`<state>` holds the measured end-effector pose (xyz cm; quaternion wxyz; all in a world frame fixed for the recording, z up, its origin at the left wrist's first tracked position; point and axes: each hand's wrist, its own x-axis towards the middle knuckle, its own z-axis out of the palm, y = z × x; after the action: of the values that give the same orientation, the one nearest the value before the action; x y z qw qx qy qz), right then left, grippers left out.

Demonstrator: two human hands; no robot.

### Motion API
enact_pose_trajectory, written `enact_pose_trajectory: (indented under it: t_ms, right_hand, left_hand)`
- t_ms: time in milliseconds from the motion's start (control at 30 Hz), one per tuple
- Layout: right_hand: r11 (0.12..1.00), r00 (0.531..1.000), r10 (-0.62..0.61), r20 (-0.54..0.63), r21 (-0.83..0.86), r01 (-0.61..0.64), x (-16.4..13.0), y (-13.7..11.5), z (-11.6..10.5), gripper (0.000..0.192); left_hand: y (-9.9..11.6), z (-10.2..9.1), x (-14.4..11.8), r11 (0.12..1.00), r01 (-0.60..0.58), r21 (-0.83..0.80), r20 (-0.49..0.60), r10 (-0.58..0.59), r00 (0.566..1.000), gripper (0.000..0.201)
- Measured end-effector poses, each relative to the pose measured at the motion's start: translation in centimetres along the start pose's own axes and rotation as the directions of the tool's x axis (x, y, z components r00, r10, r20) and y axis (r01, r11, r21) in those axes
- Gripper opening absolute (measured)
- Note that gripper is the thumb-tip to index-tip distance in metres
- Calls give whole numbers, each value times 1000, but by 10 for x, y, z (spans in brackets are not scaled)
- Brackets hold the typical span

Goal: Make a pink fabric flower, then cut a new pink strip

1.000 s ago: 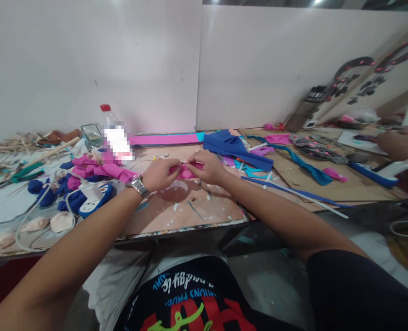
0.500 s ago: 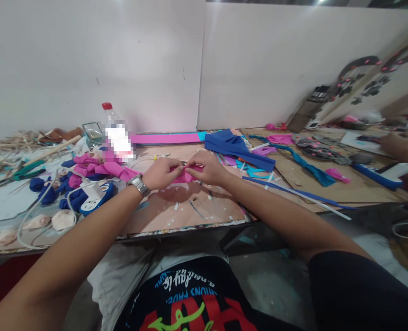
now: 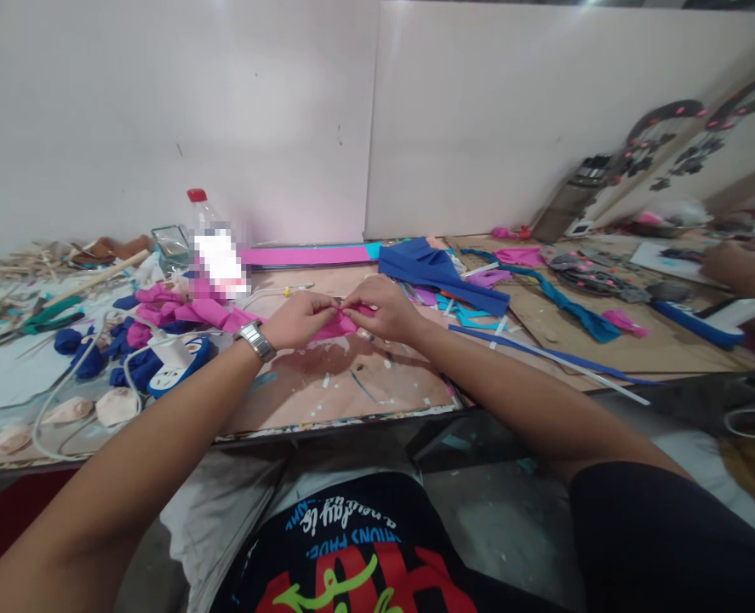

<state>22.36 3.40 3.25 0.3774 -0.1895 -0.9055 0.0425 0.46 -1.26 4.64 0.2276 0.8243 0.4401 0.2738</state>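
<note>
A piece of pink paper (image 3: 340,327) is pinched between both hands, just above the work table (image 3: 326,400). My left hand (image 3: 300,319), with a metal watch at the wrist, closes thumb and fingers on its left side. From the right, my right hand (image 3: 382,308) grips the same paper, its fingertips almost touching those of the left. Part of the paper is hidden behind the fingers. Close to the left wrist lie more pink paper pieces (image 3: 214,313). Beyond the right hand is a folded blue strip (image 3: 437,274).
A bottle with a red cap (image 3: 197,196), green-handled pliers (image 3: 54,317) and a blue and white power strip (image 3: 182,366) with a cable stand left. On the right are a teal strip (image 3: 562,308), a dark bottle (image 3: 572,204) and another person's hand (image 3: 740,264).
Both hands stay in nearly the same spot with the pink paper between them. Their fingers have shifted only slightly.
</note>
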Motion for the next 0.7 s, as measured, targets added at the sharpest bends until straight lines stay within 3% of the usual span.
enact_pose_trajectory:
  t_ms: [300,433,700]
  right_hand:
    - [986,992,-118,35,-110,121,0,-2,-5,14]
    - [990,995,-93,35,-100,96,0,-2,-4,13]
    - [996,998,-60,-28,-70,57,-1,1,-2,10]
  left_hand:
    - [-1,-1,2,996,33,-83,-21,-35,999,32]
    - [4,-1,1,997,50,-53,-30,-51,998,41]
    - [9,0,-1,999,33,25,-88,-30,996,39]
